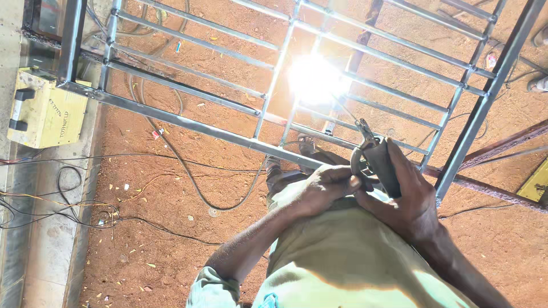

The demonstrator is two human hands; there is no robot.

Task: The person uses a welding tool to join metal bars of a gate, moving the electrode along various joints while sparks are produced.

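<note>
Overhead, seen from the person's head cam: both bare hands meet in front of a pale green shirt, over red dirt ground. Right hand (406, 194) is wrapped in a fist round the dark handle of a welding electrode holder (374, 158), its clamp w/ a thin rod (346, 109) pointing up and away. Left hand (326, 183) is curled against the holder's near side, fingers closed, steadying it; the two hands touch.

Rod tip ends in a white arc glare (315, 78) sitting on a steel grille frame (182, 121) that lies flat across the ground. Glare hides the exact joint, approx where an upright bar crosses a horizontal one near the grille's middle.

Progress, as a judgement: outer frame and many cross bars look already set in place, so assembly seems well on; which joints are done vs left can't be told, weld beads too small to see.

Also about: yellow welding machine (43, 111) at far left beside a concrete strip, black cables (188, 171) looping over the dirt, a sandalled foot (308, 145) under the bars.
</note>
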